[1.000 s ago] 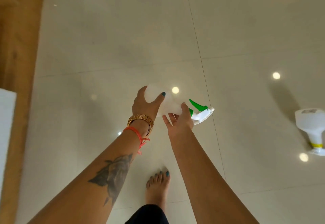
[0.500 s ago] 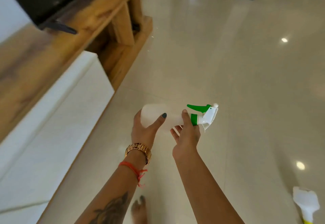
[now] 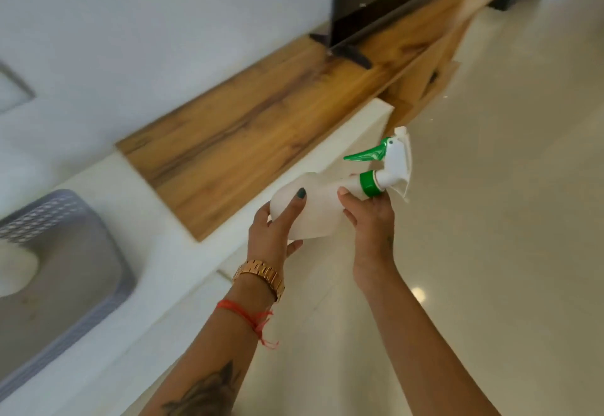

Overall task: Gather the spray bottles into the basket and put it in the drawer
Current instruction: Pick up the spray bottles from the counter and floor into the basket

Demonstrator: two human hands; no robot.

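A white plastic spray bottle point(image 3: 322, 209) with a smooth, rounded body lies almost sideways in the air, held by both hands above the front edge of a low white bench point(image 3: 183, 252). Its collar is a ribbed green ring, its trigger a pointed green lever, and its nozzle head is white and angular, aimed up and to the right. The left hand point(image 3: 271, 235) has its grip closed on the bottle's broad base, thumb lying across the top with a dark green painted nail. The right hand point(image 3: 371, 216) has its grip closed on the shoulder just below the collar, fingers curled beneath. Both forearms reach forward; the left wrist carries a gold link watch and a red thread.

A grey plastic basket point(image 3: 70, 271) with perforated lattice walls sits on the bench at the left, well apart from the bottle. A white rounded object lies inside it at the frame edge. A glossy wood-grain panel point(image 3: 248, 128) runs along the bench top. The floor point(image 3: 510, 186) is glossy pale tile.
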